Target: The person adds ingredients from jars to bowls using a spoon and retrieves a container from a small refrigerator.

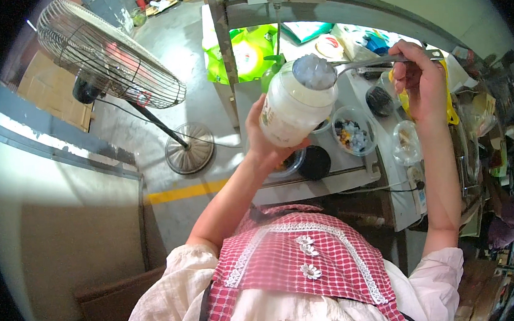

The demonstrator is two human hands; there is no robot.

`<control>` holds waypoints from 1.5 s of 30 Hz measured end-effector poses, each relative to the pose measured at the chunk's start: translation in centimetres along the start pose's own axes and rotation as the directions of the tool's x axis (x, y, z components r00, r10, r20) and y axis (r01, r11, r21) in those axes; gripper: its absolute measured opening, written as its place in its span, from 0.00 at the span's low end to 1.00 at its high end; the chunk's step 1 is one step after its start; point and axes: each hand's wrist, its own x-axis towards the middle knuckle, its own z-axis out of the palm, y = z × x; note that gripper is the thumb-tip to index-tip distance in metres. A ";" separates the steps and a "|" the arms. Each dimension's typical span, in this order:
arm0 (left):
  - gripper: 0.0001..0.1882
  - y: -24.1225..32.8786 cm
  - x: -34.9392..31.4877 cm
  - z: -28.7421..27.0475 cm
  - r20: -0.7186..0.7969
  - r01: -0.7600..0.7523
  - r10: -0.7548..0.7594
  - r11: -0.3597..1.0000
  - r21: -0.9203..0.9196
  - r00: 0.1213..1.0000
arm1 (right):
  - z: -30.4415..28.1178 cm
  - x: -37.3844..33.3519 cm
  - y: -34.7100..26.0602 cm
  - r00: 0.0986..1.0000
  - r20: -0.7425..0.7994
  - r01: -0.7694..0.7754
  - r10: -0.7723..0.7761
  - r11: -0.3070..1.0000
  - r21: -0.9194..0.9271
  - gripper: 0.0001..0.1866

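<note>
Two hands: both occupied; left hand [260, 143] wrapped around the jar's side, right hand [418, 81] pinching the spoon handle far back from the scoop end.
Wide-mouth jar [292, 112]: open, whitish contents, printed side; held in mid-air above the tabletop [348, 168], apparently tilted, exact angle hard to judge.
Long-handled metal spoon [370, 61]: handle lying roughly crosswise, scoop end at the jar mouth; contact with the rim cannot be told.
Jelly cubes [314, 71]: translucent, glossy, heaped on the scoop end; likely slippery and quick to slide off.
Jar grip: best firm and low, fingers clear of the mouth, wrist steady against the spoon's push.
Spoon grip: probably tiring so far back; a hold nearer the scoop end likely better for keeping level.
Heap control: best paused over the mouth, letting syrup and strays drop back inside; a smaller load safer.
Clear plastic bowl [372, 126]: on the tabletop, below and right of the jar; white, dark and orange pieces inside; best left out of elbow reach.
Second clear bowl [298, 166]: near the black round item [314, 162], partly hidden by the left hand.
Green pump bottle [271, 73]: just behind the jar; worth avoiding when lowering.
</note>
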 end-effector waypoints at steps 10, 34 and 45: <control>0.43 3.4 -1.9 -3.0 0.122 -0.094 0.097 0.995 -0.033 0.988 | -3.9 0.9 5.1 0.996 -0.080 -0.051 0.051 0.999 0.006 0.13; 0.43 3.0 -6.8 -4.3 -0.106 -0.212 0.216 0.976 0.048 0.971 | -0.4 -3.8 3.5 0.995 0.009 0.099 -0.100 0.991 0.094 0.14; 0.36 2.0 -7.3 -2.1 0.169 -0.245 0.258 0.965 -0.094 0.951 | 6.4 -7.4 -2.2 0.319 0.816 0.900 -0.482 0.424 -0.102 0.09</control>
